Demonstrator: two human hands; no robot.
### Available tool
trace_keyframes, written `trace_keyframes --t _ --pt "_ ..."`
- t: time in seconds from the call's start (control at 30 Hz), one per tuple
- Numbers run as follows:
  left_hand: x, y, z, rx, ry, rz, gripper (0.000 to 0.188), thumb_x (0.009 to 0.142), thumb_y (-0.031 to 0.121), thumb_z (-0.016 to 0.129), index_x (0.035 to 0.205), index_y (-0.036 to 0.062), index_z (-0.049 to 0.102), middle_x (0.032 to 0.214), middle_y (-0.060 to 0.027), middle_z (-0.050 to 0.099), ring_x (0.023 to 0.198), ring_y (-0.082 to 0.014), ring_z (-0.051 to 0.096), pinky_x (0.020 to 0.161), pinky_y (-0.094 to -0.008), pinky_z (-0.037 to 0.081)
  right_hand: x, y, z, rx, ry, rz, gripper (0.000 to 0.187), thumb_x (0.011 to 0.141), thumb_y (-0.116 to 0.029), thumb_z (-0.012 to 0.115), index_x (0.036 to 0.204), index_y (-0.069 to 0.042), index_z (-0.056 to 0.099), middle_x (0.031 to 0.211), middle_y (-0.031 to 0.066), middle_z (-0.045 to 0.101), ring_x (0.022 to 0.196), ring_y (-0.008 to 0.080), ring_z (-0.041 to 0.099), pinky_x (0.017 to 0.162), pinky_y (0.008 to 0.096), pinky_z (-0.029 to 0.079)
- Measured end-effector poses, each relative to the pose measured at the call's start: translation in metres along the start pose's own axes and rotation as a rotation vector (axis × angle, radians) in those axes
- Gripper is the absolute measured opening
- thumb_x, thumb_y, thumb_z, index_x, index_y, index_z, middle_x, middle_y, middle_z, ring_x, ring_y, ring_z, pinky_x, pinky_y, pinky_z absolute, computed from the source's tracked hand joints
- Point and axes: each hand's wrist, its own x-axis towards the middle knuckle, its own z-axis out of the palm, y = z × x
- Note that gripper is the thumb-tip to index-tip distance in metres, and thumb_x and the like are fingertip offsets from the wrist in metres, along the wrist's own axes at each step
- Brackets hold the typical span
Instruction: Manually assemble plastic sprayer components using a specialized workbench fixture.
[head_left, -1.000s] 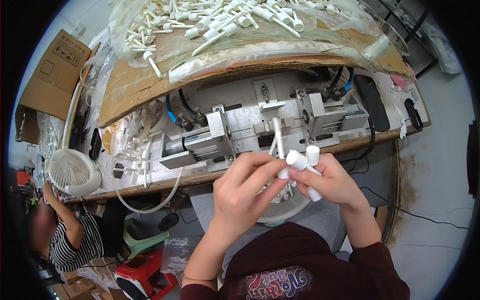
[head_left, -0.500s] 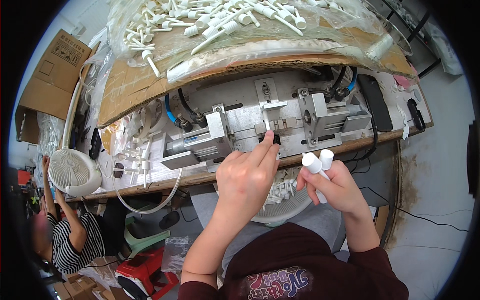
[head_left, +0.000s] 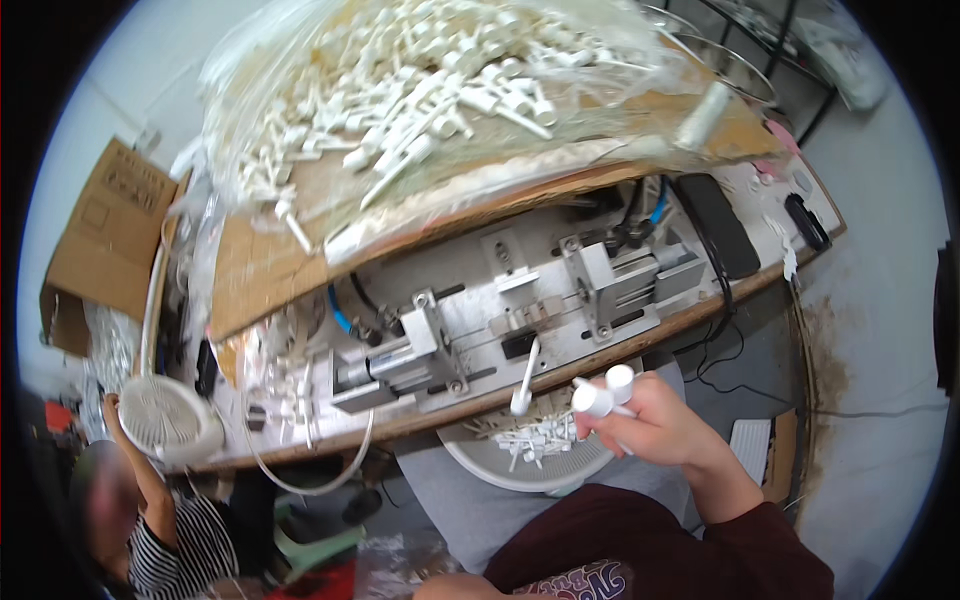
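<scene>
My right hand [head_left: 660, 422] is closed around a few white plastic capped sticks [head_left: 592, 402], right of the fixture. A single white capped stick [head_left: 527, 378], cap downward, appears between the small metal holder [head_left: 525, 316] and the basket, with no hand on it. Of my left arm only a patch of skin [head_left: 448, 587] shows at the lower edge; the left hand is out of the picture. The holder sits between two metal air cylinders [head_left: 400, 360] on the bench. Beneath the bench edge, a white basket [head_left: 545, 486] holds several such sticks.
Over the fixture, a cardboard sheet [head_left: 270, 282] bears a large heap of white capped sticks [head_left: 440, 110] on plastic film. A black phone [head_left: 715, 225] lies at the right. At the left are a white fan [head_left: 170, 420], a carton [head_left: 110, 235] and another person [head_left: 180, 535].
My left hand has left the holder and gone out of the picture. A capped stick now shows below the holder. The view has shifted, while my right hand keeps its sticks.
</scene>
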Motion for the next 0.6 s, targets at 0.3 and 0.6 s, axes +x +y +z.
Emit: trace_keyframes --t 0.3,0.6 --pt "0.025 -0.017 -0.050 0.276 -0.233 0.366 0.011 0.099 0.020 0.062 0.099 0.0093 0.066 0.096 -0.0043 0.062 0.089 -0.0217 0.064 0.086 -0.0397 0.047 -0.005 0.003 0.012 0.024 -0.035 -0.002 0.014 0.094 -0.015 0.060 0.095 -0.005 0.070 0.067 0.0022 0.062 0.058 0.0100 0.057 0.055 0.0275 0.044" --pt "0.023 -0.014 -0.061 1.010 -0.176 0.781 0.050 0.084 0.007 0.077 0.127 0.0154 0.052 0.113 0.0021 0.058 0.099 -0.0163 0.060 0.094 -0.0410 0.040 -0.009 -0.002 0.021 0.009 -0.070 0.039 0.013 0.095 -0.014 0.059 0.091 -0.005 0.068 0.063 0.0012 0.059 0.053 0.0084 0.055 0.051 0.0257 0.041"
